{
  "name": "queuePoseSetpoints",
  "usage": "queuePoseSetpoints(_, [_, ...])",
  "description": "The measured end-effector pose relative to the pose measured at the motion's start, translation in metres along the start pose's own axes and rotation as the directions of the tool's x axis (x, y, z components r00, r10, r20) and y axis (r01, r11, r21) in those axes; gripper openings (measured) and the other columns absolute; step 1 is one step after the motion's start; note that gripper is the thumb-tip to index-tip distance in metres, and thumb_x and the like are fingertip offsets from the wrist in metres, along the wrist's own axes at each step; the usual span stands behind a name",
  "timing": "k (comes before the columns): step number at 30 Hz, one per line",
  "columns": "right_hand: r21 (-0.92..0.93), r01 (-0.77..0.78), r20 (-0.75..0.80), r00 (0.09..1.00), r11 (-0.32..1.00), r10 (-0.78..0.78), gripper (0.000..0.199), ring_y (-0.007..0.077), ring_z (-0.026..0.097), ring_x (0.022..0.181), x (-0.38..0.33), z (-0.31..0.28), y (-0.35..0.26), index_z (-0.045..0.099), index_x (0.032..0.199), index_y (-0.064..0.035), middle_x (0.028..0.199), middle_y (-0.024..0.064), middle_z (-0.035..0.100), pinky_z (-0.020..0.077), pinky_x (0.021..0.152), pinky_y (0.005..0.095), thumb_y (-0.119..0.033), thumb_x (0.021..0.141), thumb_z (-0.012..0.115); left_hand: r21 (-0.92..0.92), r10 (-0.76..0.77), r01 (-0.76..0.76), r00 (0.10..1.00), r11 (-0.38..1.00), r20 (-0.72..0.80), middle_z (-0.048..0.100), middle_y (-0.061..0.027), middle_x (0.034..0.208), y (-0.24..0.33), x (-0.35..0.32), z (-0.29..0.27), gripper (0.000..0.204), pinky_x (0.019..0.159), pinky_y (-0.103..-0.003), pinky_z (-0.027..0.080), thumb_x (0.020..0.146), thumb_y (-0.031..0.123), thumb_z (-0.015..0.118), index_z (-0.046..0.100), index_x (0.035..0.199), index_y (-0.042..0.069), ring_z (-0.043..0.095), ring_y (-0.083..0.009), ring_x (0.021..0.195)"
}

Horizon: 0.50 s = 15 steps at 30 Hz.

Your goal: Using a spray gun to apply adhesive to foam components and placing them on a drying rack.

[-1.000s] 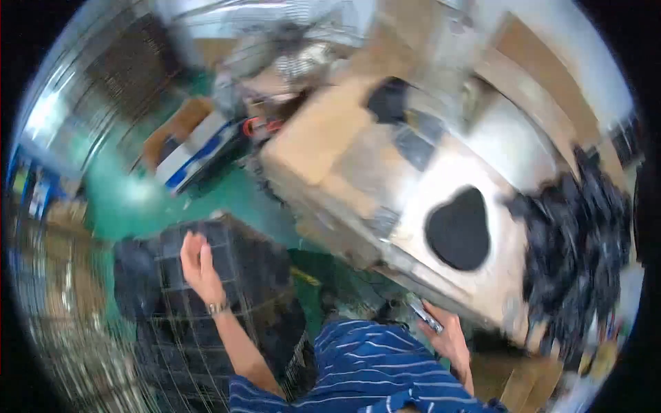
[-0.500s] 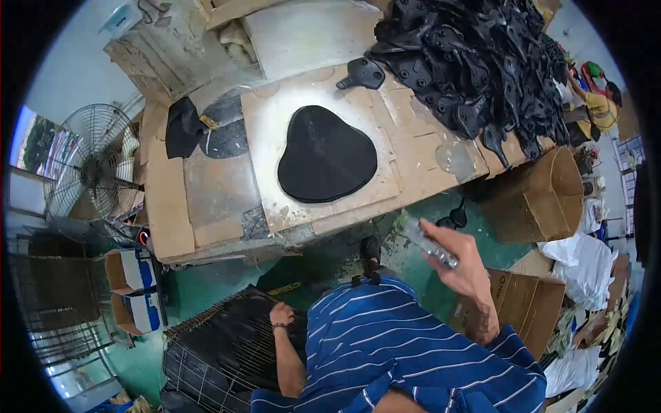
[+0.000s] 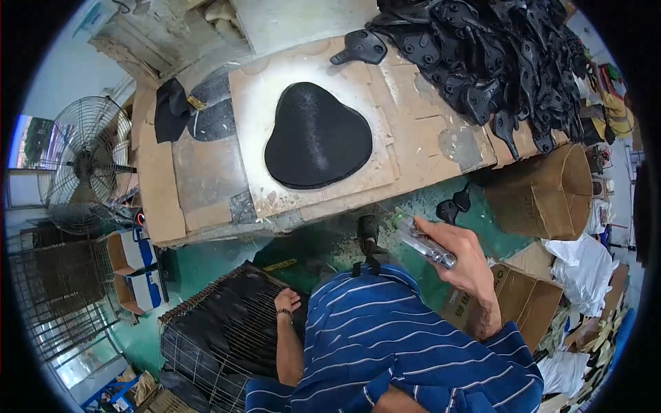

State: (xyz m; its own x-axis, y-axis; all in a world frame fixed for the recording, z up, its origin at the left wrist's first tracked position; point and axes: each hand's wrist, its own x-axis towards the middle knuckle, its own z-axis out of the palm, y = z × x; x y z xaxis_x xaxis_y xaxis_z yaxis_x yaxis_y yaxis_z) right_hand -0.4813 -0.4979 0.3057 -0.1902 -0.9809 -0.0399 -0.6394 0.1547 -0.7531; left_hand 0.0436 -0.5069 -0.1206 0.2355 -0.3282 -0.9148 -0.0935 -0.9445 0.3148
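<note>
A black, rounded three-lobed foam pad [image 3: 337, 141] lies flat on a white-dusted board [image 3: 249, 148] on the workbench. A pale speckled streak runs down the pad's middle. My right hand [image 3: 463, 260] is wrapped round a silvery spray gun [image 3: 425, 248] with a green tip, held off the bench's near edge and pointing toward the pad. Low at the left, my left hand [image 3: 287, 301] hangs with loosely bent fingers and nothing in it. It is beside a wire rack [image 3: 206, 368] of black sheets; whether it touches the rack I cannot tell.
A heap of black moulded parts [image 3: 475, 62] covers the bench's far right, with one loose part [image 3: 359, 48] beside it. Cardboard boxes [image 3: 533, 196] stand on the right. A wire-caged fan [image 3: 86, 162] is at the left. Two black parts [image 3: 454, 205] lie on the green floor.
The pale speckled streak has appeared on the black pad. My left hand's fingers have loosened slightly. The view has shifted a little; my right hand still grips the spray gun.
</note>
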Motion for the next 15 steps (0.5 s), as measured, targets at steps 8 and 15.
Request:
queuePoseSetpoints(8, [0.002,-0.131,-0.073,0.989,0.991,0.13,0.064,0.0415,0.072,0.103,0.0,-0.017,0.007,0.066,0.136,0.0005,0.114,0.0253,0.073,0.0561,0.088,0.04,0.011,0.073,0.071,0.001,0.069,-0.069,0.997,0.998,0.033,0.075,-0.0111,0.106,0.029,0.017,0.01,0.039,0.065,-0.042,0.064,0.099,0.006,0.057,0.06,0.138,0.005,0.073,-0.0227,0.079])
queuePoseSetpoints(15, [0.099,0.058,0.133,0.989,0.993,-0.071,0.063,0.0366,0.074,0.1,0.034,0.01,-0.021,0.067,0.135,0.0013,0.111,0.0216,0.076,0.0568,0.088,0.0392,0.005,0.073,0.078,0.012,0.037,-0.038,0.999,0.999,0.04,0.074,-0.0087,0.102,0.037,0.011,0.022,0.039,0.067,-0.041,0.065,0.098,0.006,0.057,0.064,0.136,0.006,0.074,-0.021,0.079])
